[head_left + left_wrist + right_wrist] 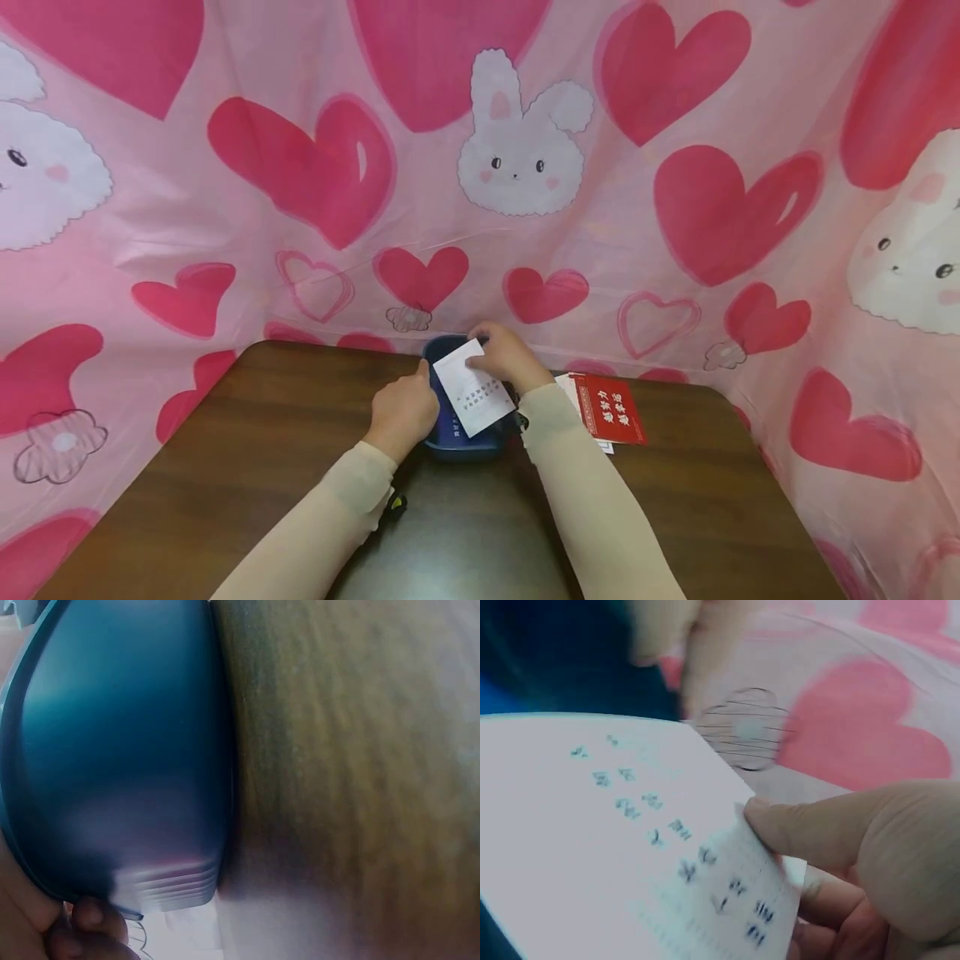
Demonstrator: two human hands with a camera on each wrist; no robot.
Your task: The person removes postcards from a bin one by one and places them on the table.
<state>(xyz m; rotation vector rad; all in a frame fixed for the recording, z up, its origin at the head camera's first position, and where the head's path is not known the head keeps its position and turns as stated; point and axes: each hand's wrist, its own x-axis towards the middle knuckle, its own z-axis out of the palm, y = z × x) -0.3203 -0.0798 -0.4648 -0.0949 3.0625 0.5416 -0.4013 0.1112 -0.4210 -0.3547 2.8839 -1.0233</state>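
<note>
A dark blue plastic basket [463,455] stands near the table's back edge. My left hand [402,410] holds its left rim; in the left wrist view, curled fingertips [90,919] grip the edge of the basket's outer wall [127,735]. Over the basket, my right hand [510,357] pinches a white card [480,408] with lines of dark printed characters, tilted. In the right wrist view the thumb [810,829] lies on the card's [562,840] face, with fingers behind it. A blue card [448,429] with white characters shows inside the basket, partly hidden by the white card.
Right of the basket lies a red card [618,408] with white characters, on top of white cards or papers [568,390]. Behind the brown wooden table [300,417] hangs a pink cloth [465,225] with hearts and rabbits.
</note>
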